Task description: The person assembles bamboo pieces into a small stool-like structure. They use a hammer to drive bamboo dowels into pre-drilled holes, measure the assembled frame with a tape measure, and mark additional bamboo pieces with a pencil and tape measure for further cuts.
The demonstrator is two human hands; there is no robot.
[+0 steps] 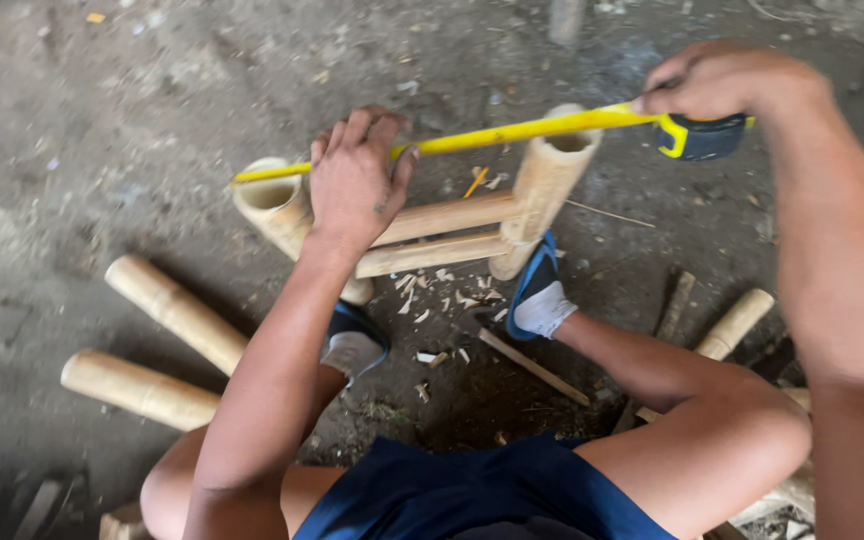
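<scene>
left hand [354, 180] flat on tape blade [472, 137] | right hand [722, 80] clenching tape case [704, 136]

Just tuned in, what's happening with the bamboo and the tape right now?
A seated person stretches a yellow tape measure across a small bamboo frame of two upright posts joined by two rails. The right hand grips the tape case beyond the right post; the left hand presses the blade near the left post. Both feet brace the frame. Two loose bamboo pieces lie on the dirt floor, with wood chips scattered around.

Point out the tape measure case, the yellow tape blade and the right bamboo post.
tape measure case [707, 137], head view, dark body
yellow tape blade [512, 132], head view, mid-span
right bamboo post [542, 185], head view, upper shaft
</scene>
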